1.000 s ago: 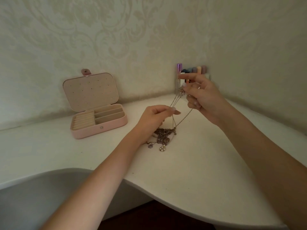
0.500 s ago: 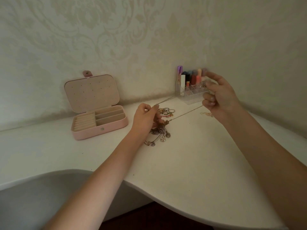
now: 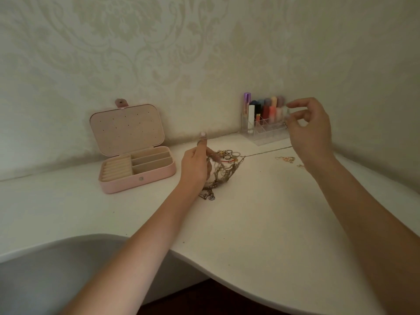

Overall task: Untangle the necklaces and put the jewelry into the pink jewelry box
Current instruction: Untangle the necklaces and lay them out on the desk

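Note:
A tangled clump of thin necklaces [image 3: 223, 172] hangs just above the white desk [image 3: 261, 223], its pendants [image 3: 209, 196] trailing on the surface. My left hand [image 3: 195, 167] grips the clump from the left, one finger raised. One chain [image 3: 266, 152] stretches taut from the clump to my right hand [image 3: 310, 130], which pinches its end near the back right. The pink jewelry box [image 3: 136, 165] stands open at the left, lid upright, its compartments holding nothing visible.
A clear organiser [image 3: 264, 128] with lipsticks and small bottles stands against the wall behind my right hand. Rings [image 3: 229, 153] lie beyond the clump, and small gold pieces [image 3: 285, 159] lie under my right wrist. The desk's curved front edge runs below my arms.
My right hand has moved right and away, drawing one chain out sideways. My left hand shifted left, lifting the clump, and rings behind it came into view.

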